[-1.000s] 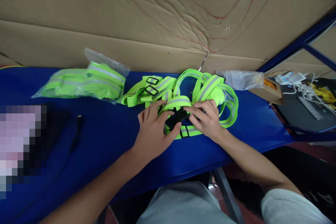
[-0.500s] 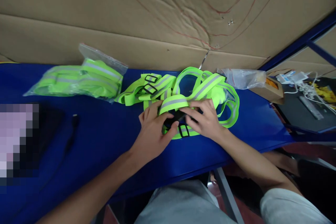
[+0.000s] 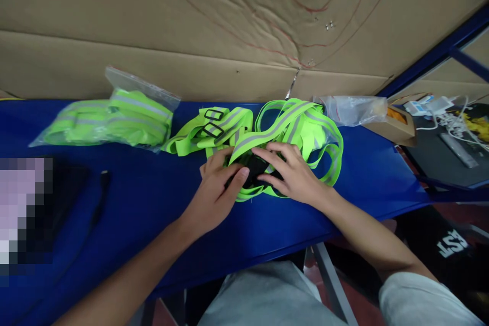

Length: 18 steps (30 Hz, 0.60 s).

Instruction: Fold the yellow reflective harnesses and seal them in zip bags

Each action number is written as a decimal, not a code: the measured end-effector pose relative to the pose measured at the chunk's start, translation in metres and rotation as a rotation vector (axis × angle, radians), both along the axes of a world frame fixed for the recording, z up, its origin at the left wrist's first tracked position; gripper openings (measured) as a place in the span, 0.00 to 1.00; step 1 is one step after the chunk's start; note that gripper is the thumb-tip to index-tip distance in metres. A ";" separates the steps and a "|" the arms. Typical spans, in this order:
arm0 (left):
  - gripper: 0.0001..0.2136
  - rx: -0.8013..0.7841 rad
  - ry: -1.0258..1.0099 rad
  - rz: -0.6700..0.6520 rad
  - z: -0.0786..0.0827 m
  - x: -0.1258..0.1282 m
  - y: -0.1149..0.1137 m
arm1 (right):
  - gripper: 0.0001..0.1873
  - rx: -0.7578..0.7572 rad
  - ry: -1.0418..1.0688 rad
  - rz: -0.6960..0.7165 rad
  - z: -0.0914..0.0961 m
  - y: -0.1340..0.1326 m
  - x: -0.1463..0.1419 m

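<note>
A black buckle (image 3: 256,167) on a neon-yellow reflective strap (image 3: 280,127) lies between my two hands, just above the blue table. My left hand (image 3: 219,183) is closed on its left side, the thumb pressed on top. From the right, my right hand (image 3: 296,170) grips the buckle's other side between thumb and fingers. The strap, with a grey stripe down its middle, arches over the buckle and loops behind my right hand. Two black slide adjusters (image 3: 213,130) show on a flattened part of the webbing to the left. My fingers hide part of the buckle.
A clear bag of folded yellow straps (image 3: 110,117) lies at the left. Behind on the right are a clear plastic bag (image 3: 351,109) and a cardboard box (image 3: 397,127). A black cable (image 3: 100,198) crosses the blue table (image 3: 153,188). Another person's dark clothing (image 3: 431,244) shows at the lower right.
The strap over the buckle has swung from a rounded loop into a long diagonal band. More of the buckle shows between my hands, and the slide adjuster below it is now hidden.
</note>
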State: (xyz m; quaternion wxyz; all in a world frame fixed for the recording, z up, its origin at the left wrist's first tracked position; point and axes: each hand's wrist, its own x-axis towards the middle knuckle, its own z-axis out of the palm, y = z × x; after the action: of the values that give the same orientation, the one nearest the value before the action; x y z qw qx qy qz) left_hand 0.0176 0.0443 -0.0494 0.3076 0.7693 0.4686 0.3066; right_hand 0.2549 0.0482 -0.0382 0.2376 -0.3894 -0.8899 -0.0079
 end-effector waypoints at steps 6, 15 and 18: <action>0.16 -0.007 0.032 -0.007 -0.002 0.003 -0.004 | 0.13 0.017 0.046 0.020 0.000 -0.001 0.002; 0.12 -0.010 0.123 0.052 0.003 0.010 -0.010 | 0.11 0.318 -0.005 0.119 -0.007 -0.001 0.001; 0.12 -0.044 0.117 0.044 0.003 0.011 -0.010 | 0.13 0.356 0.002 0.134 -0.008 -0.002 -0.003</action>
State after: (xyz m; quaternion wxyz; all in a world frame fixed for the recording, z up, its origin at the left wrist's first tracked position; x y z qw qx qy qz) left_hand 0.0281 0.0343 -0.0461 0.2899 0.7685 0.5090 0.2576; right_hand 0.2518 0.0461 -0.0467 0.3036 -0.2810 -0.8981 -0.1490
